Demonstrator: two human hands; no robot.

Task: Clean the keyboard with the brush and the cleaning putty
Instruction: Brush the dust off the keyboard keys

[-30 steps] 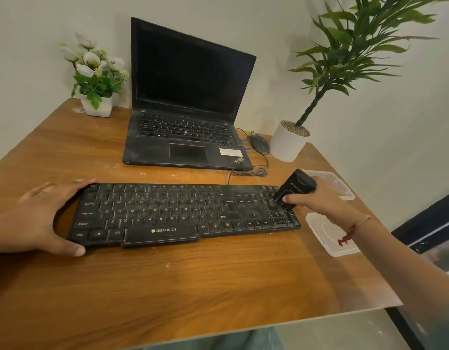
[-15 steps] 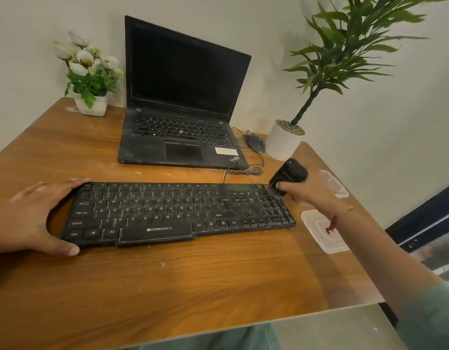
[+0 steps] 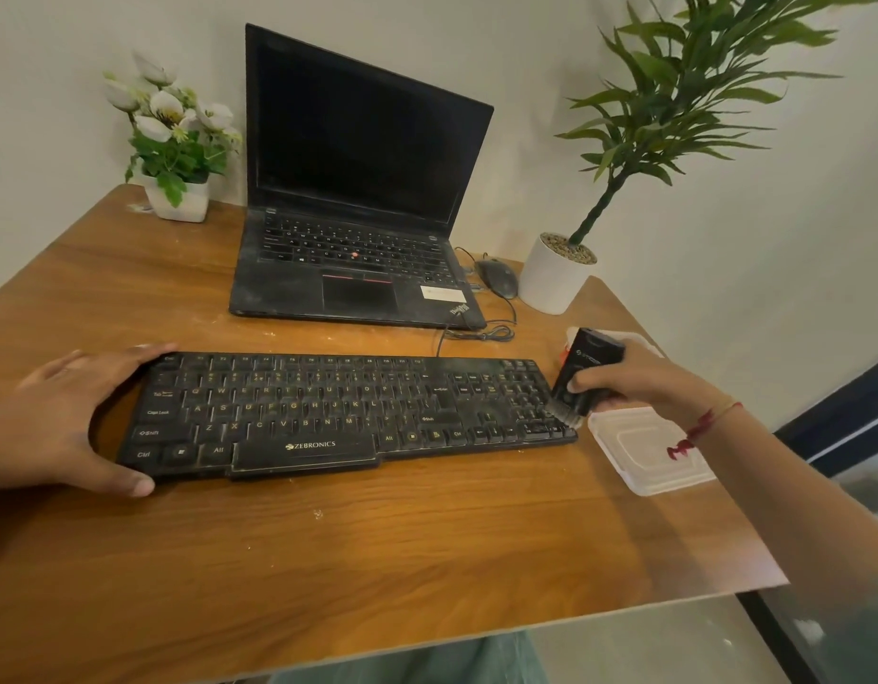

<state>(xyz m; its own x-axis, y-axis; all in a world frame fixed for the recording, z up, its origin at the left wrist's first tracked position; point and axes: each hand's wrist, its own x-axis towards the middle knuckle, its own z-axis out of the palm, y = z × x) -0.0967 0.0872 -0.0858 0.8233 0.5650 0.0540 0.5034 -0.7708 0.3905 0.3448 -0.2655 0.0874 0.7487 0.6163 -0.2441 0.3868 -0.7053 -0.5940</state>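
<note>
The dusty black keyboard lies flat on the wooden table. Her left hand spreads wide, fingers straight, bracing its left end. Her right hand curls around the black block-shaped brush, tilted, bristles on the keyboard's right edge.

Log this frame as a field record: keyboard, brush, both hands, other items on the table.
keyboard: black, dusty, flat on the table
brush: black, tilted, bristles on the right-end keys
left hand: open, braces the keyboard's left end
right hand: grips the brush
behind keyboard: laptop, lid open, screen dark; mouse
right of keyboard: white plastic container
</note>
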